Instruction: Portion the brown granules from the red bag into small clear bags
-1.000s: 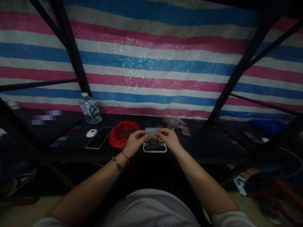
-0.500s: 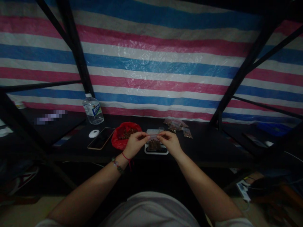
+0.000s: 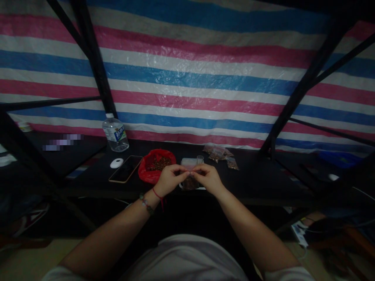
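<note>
Hands at work over a black worktop: the left hand and the right hand meet at the upper edge of a small clear bag, each gripping it between thumb and fingertips, the two pinches nearly touching. Brown pieces fill the lower part of the bag, which is held over the near part of a white scale; whether it touches the scale cannot be told. Filling of this bag looks done, while its closing appears to be in hand; the fingers hide the mouth, so whether any of the seal is shut is unclear. Several similar bags, already holding brown pieces, lie in a loose heap beyond the right hand, with one more filled bag just beside them, evidence of portions finished. More loose pieces sit in an open red bag beside the left hand, suggesting that plenty is left to portion out. Just beyond the fingers stands a small clear cup. The bag in hand points its pinched mouth away from the wearer, toward the striped sheet behind, its filled end toward the near edge of the worktop; its long axis seems to run between those ends, though the hidden top leaves its full length uncertain.
</note>
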`<state>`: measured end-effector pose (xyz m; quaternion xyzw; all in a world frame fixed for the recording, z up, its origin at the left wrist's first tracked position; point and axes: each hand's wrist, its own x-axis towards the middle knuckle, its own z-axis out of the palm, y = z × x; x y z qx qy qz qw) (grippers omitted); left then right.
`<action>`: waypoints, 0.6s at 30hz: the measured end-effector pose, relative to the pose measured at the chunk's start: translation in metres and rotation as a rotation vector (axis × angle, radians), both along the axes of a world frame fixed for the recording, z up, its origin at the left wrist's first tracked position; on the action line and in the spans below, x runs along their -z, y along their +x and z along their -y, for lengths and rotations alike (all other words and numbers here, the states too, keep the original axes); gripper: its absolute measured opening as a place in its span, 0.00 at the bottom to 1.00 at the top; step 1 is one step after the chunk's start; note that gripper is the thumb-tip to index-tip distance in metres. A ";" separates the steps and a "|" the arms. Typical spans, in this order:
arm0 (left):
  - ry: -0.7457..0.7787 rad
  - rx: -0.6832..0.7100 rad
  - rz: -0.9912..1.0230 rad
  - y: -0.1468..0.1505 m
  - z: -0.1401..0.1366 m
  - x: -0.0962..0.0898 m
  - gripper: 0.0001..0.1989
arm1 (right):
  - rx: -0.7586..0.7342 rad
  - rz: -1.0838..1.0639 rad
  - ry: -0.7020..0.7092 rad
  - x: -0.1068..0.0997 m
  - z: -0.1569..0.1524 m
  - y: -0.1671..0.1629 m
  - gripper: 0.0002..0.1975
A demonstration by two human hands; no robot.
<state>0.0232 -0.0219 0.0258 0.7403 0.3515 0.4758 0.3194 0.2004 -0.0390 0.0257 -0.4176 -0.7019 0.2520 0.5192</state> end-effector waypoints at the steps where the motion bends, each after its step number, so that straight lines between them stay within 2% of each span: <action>1: 0.013 -0.003 -0.017 0.000 0.000 0.000 0.10 | -0.001 0.002 0.002 0.000 0.000 0.000 0.06; 5: 0.078 -0.031 -0.082 -0.003 0.000 -0.003 0.09 | -0.015 -0.001 -0.040 -0.003 -0.001 0.004 0.08; 9: 0.051 -0.015 -0.044 -0.006 -0.004 -0.006 0.10 | -0.049 -0.038 -0.080 -0.011 -0.001 0.012 0.11; 14: -0.016 -0.046 -0.003 -0.007 -0.005 -0.009 0.10 | 0.063 -0.053 -0.112 -0.013 -0.004 0.016 0.11; 16: -0.035 -0.073 0.015 -0.007 -0.006 -0.009 0.11 | 0.033 -0.078 -0.121 -0.010 -0.005 0.012 0.12; 18: -0.048 -0.102 0.041 -0.007 -0.006 -0.008 0.11 | -0.059 -0.055 -0.155 -0.006 -0.005 0.007 0.15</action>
